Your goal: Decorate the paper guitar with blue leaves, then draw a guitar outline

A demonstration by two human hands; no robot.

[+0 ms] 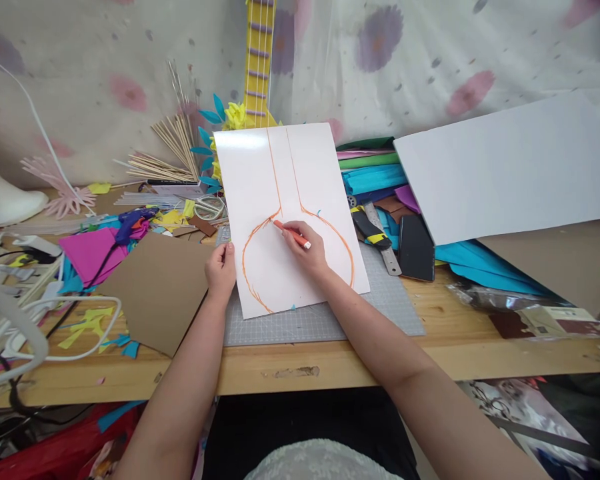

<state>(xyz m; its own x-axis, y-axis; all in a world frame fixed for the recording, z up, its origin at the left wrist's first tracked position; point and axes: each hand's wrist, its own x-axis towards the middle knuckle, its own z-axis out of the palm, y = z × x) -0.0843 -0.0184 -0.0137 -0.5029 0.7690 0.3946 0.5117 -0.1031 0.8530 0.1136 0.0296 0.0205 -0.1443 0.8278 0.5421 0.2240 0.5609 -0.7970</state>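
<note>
My right hand (307, 253) is closed around the orange crayon (291, 234), tip at 10 o'clock on the white sheet (280, 173). My left hand (221, 270) presses flat on the sheet's 9 o'clock edge, on the worktop (430, 313).

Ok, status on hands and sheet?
Right hand holds orange pencil, tip on sheet. Left hand pins sheet's left edge. Nothing in the way.

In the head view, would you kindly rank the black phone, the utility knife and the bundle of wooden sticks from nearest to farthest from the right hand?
Measured from the right hand, which holds the orange pencil:
1. Utility knife, just to its right on the table.
2. Black phone, farther right, beyond the knife.
3. Bundle of wooden sticks, far back left near the wall.
</note>
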